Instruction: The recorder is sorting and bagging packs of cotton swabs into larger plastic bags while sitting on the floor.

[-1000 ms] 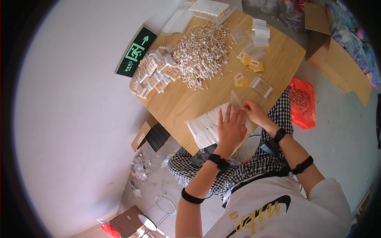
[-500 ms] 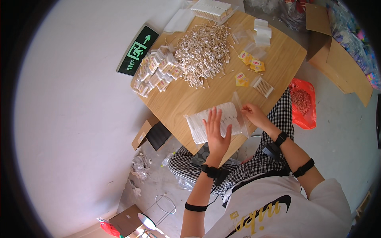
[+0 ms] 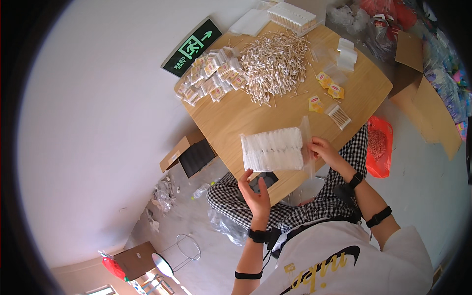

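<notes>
A clear plastic bag (image 3: pixel 274 149) packed with white cotton pads lies at the near edge of the wooden table (image 3: pixel 231 118). My right hand (image 3: pixel 322 148) grips the bag's open right end. My left hand (image 3: pixel 256 192) hovers open below the table edge, palm up, holding nothing, just in front of a dark phone (image 3: pixel 261 180) on my lap. A heap of cotton swabs (image 3: pixel 272 64) covers the far middle of the table.
Small filled packets (image 3: pixel 210 77) lie at the table's left corner, yellow labels (image 3: pixel 330 90) and a packed swab bag (image 3: pixel 339 117) to the right. A green sign (image 3: pixel 192 47) leans by the wall. A red bag (image 3: pixel 378 146) and cardboard boxes (image 3: pixel 427 103) sit on the floor.
My left hand has lifted off the pad bag and drawn back toward my lap. The bag has slid left and now lies uncovered, my right hand still at its end.
</notes>
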A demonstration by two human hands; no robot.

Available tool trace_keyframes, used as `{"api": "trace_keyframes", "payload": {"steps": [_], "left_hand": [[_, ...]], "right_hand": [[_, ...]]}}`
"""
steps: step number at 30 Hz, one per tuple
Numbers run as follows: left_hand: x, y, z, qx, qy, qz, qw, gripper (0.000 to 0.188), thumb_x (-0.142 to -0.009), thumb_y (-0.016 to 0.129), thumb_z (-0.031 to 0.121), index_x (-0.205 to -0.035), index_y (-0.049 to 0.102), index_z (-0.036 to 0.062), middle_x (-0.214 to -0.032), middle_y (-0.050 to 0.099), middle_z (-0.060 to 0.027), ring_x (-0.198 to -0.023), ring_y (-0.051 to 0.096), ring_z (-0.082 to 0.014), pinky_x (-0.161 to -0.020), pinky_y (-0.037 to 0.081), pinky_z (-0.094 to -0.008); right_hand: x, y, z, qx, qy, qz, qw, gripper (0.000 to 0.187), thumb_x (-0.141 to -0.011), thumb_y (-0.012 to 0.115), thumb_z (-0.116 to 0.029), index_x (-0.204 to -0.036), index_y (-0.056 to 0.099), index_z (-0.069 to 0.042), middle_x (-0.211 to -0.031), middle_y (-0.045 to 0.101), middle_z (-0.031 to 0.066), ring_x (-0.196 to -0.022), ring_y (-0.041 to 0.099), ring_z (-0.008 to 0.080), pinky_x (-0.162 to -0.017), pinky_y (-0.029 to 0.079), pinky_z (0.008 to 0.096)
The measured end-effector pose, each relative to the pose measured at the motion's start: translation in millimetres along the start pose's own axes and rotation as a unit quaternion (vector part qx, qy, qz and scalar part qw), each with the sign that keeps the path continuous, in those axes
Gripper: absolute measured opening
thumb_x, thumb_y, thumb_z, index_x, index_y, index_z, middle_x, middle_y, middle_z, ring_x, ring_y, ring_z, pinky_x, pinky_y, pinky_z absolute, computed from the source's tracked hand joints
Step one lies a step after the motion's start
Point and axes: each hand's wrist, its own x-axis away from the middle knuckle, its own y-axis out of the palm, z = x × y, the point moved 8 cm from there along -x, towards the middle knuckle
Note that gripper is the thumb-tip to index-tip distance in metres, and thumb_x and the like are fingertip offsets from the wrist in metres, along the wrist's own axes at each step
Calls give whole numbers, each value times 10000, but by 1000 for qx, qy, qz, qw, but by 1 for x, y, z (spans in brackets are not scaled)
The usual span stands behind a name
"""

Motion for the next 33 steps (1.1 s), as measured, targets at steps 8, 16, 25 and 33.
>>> {"api": "trace_keyframes", "payload": {"steps": [8,16,25,33], "left_hand": [[-6,-5,133,-93,200,-101,970,351,-706,797,188,-930,572,39,-871,581,-84,-780,564,-266,-671,463,-366],[-51,6,125,-160,177,-174,956,345,-712,796,241,-827,519,69,-693,592,-57,-663,589,-258,-624,463,-362],[-84,-12,85,-70,46,-206,975,399,-750,749,175,-1051,535,22,-841,598,-84,-752,605,-221,-649,501,-352],[-75,6,111,-279,177,-123,936,217,-851,662,207,-873,518,47,-834,567,-106,-757,567,-315,-637,460,-400]], "right_hand": [[33,75,-128,21,-81,-53,995,213,-956,554,-176,-833,587,-6,-672,555,-16,-610,528,55,-567,432,232],[22,103,-153,263,-158,13,952,130,-888,573,-160,-862,637,-49,-660,626,101,-593,619,240,-563,460,335],[24,44,-117,1,-132,50,990,195,-972,521,-115,-1126,512,3,-946,576,48,-841,584,98,-707,482,230],[27,55,-71,-29,-99,23,994,212,-971,536,-138,-1140,484,-22,-973,562,59,-853,586,128,-776,494,271]]}}
